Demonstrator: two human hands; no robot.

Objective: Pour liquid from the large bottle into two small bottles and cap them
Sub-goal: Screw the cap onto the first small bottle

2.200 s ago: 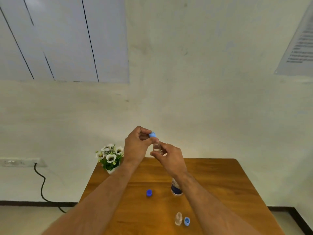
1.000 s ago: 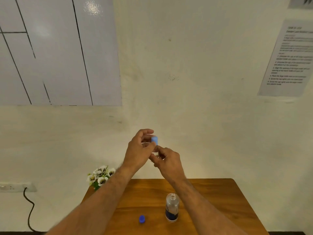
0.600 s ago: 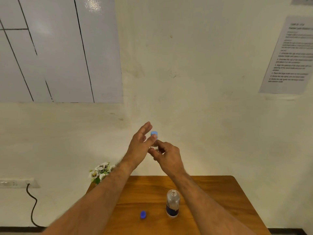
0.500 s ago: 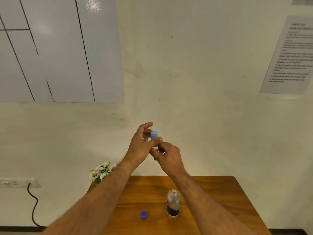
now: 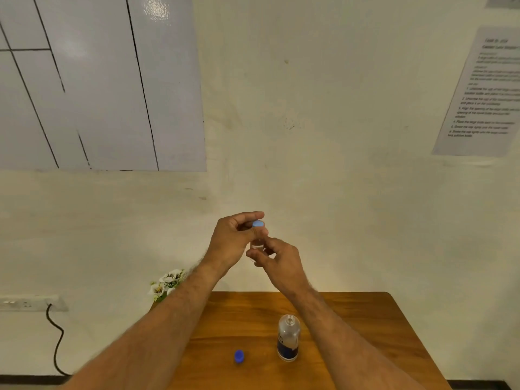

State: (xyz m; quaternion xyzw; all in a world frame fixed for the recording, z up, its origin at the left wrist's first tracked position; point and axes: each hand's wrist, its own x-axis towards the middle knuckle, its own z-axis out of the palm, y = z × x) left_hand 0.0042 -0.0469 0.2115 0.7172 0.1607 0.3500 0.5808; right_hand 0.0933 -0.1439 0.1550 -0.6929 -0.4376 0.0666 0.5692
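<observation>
The left hand [image 5: 233,237] pinches a light blue round cap [image 5: 258,224] seated on the neck of a small clear bottle [image 5: 257,246]. The right hand [image 5: 277,261] grips that bottle's body. Both are raised well above the large clear bottle with the dark label [image 5: 288,339], which stands uncapped on the wooden counter [image 5: 365,327]. A dark blue cap [image 5: 239,356] lies on the counter near the large bottle, to its left.

Status, as judged: capping of one small bottle is in progress; cap tightness cannot be confirmed. The second small bottle is out of view, so its state is unknown.
</observation>
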